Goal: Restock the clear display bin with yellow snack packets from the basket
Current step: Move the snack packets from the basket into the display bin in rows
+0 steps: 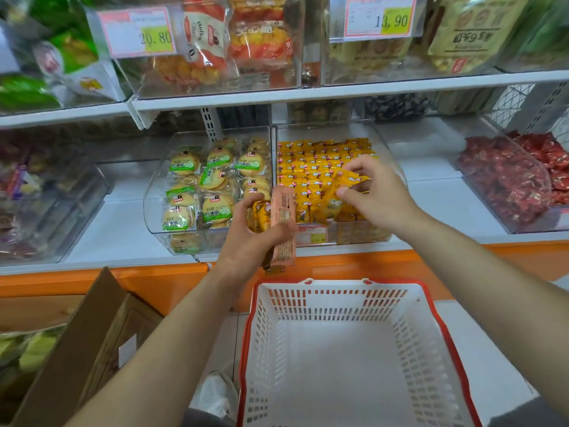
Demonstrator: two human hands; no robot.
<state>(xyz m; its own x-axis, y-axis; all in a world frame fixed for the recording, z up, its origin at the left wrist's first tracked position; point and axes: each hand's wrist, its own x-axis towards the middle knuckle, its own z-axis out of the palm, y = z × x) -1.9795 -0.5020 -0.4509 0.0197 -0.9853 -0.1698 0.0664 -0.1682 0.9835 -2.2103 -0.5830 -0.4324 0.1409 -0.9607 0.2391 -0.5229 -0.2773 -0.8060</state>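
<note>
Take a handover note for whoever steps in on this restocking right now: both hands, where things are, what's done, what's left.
Left hand: grips a small stack of yellow packets and one pink packet, in front of the clear bin.
Right hand: pinches a yellow packet over the bin's front rows.
Done: the bin holds tidy rows of packets; the basket below shows no packets inside.
Left: set in the packet and the stack. The pink packet looks like a different product, so it probably belongs elsewhere.
</note>
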